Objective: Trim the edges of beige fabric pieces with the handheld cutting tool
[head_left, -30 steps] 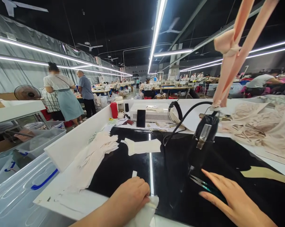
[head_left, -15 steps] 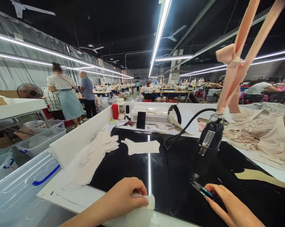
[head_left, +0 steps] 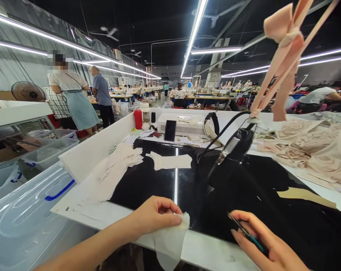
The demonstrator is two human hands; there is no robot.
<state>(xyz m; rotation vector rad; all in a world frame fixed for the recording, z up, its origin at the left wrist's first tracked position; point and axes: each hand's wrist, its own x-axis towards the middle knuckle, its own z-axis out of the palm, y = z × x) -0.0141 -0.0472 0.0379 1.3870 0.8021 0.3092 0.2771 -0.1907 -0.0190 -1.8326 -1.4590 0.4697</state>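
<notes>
Pale cloth (head_left: 170, 241): hanging at the near edge of the white table (head_left: 207, 246), pinched near its top by the left hand (head_left: 153, 217).
Pointed teal tool (head_left: 251, 238): gripped in the right hand (head_left: 262, 239), apart from the cloth.
Handling: best to pinch firmly, keeping tips clear of loose folds.
Lettering (head_left: 174, 73): far back, too small to read.

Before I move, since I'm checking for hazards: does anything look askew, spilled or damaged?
The black tool hangs aslant from knotted pink strips, which looks makeshift. The white cloth overhangs the bench edge, but the left hand holds it. No clear spill or damage shows.
</notes>
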